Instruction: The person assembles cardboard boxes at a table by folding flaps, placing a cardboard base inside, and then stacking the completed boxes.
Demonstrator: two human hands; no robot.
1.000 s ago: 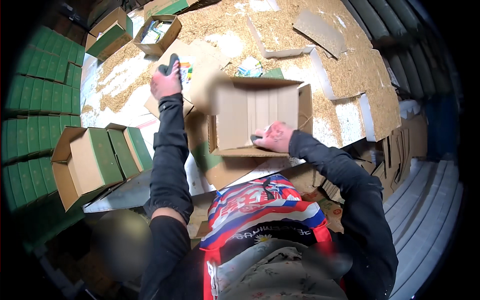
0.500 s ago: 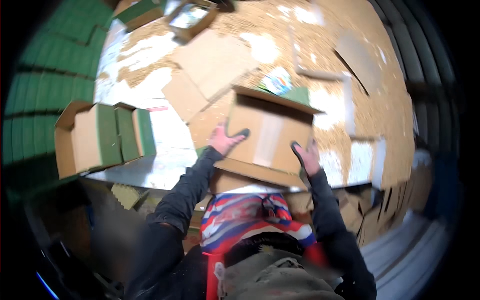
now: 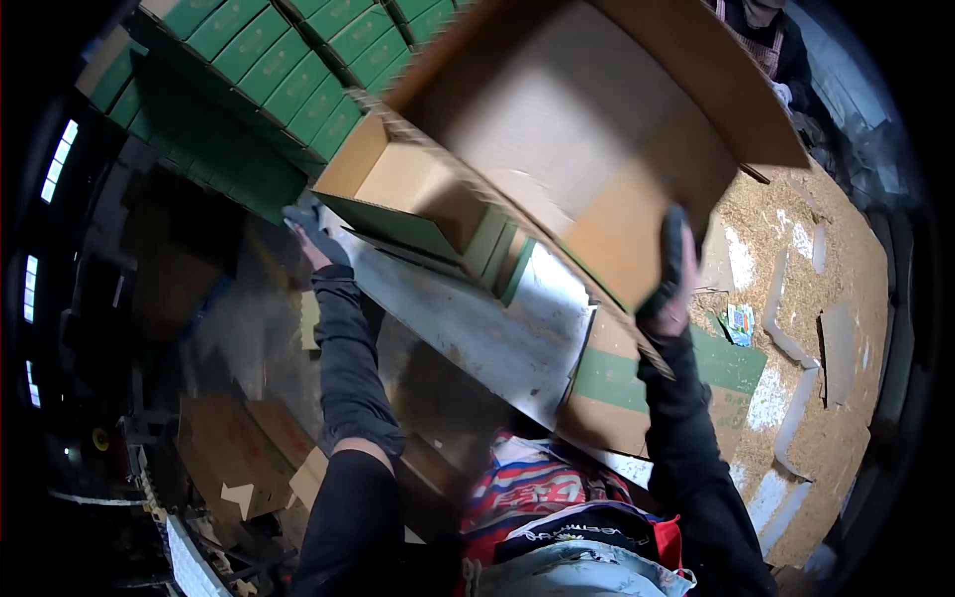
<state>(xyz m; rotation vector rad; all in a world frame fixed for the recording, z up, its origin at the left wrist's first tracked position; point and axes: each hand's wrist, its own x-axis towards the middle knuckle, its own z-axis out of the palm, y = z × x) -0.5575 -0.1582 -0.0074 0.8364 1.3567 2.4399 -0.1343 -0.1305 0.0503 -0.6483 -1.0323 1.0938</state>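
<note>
A large open cardboard box [image 3: 597, 129] is raised and tilted above the table, its inside facing me. My right hand [image 3: 676, 274], in a dark-tipped glove, grips its near right wall, the thumb showing inside. My left hand [image 3: 318, 237] is off that box, fingers stretched out, beside the near left corner of a smaller open box [image 3: 388, 219]. Whether it touches that corner I cannot tell. The smaller box is green outside and brown inside, and sits on the table's left end, partly hidden behind the large one. A flattened green-and-brown carton [image 3: 617, 383] lies near my right forearm.
Green boxes [image 3: 288, 80] are stacked in rows at the far left. Tan loose bits cover the table [image 3: 836, 239] on the right, with cardboard strips and a small colourful packet [image 3: 738, 323]. Another person [image 3: 771, 45] stands at the far right. Cardboard [image 3: 229, 448] lies below left.
The view has swung left. The large box has been lifted off the table's front and carried toward the green stacks. My left hand has let go of it; my right still holds it.
</note>
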